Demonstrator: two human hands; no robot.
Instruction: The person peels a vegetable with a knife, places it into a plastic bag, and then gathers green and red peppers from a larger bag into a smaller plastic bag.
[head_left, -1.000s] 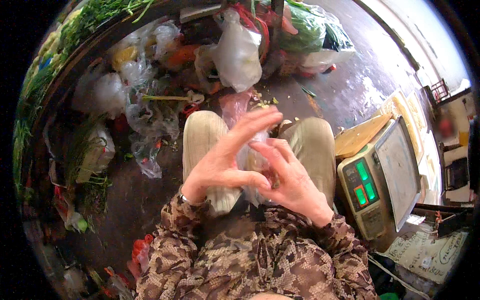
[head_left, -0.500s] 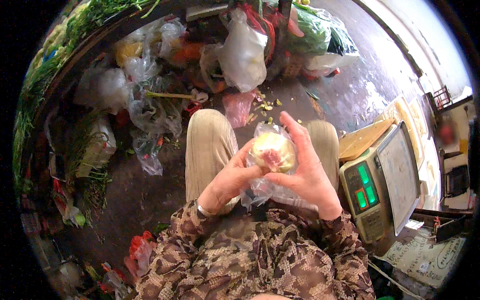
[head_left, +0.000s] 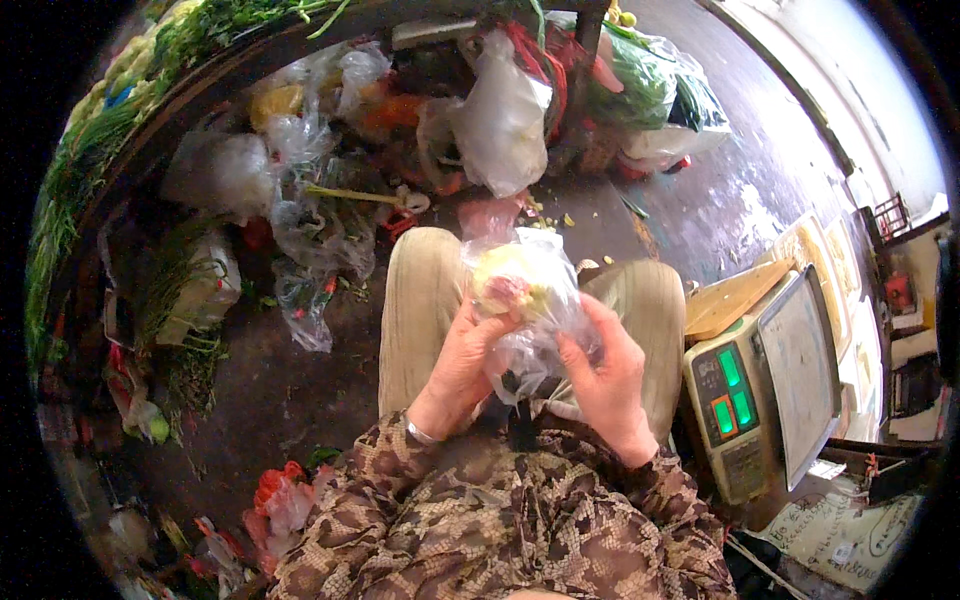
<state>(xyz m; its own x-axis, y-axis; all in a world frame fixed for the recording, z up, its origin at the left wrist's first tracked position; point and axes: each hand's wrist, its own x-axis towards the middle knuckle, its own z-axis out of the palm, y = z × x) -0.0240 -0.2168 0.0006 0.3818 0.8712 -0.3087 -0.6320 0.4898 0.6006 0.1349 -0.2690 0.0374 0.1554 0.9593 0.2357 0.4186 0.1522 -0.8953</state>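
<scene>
Pale vegetable (head_left: 503,285) is gripped by the left hand (head_left: 460,362), between the knees (head_left: 425,295); clear bag (head_left: 556,285) is pinched by the right hand (head_left: 610,378). If film is tugged against a loose left grip, bag could be torn, vegetable dropped.

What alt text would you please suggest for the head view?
A bare left hand holds a yellowish, pink-patched produce item in clear plastic between two knees; the right hand touches the plastic. A scale with green displays stands at right.
</scene>
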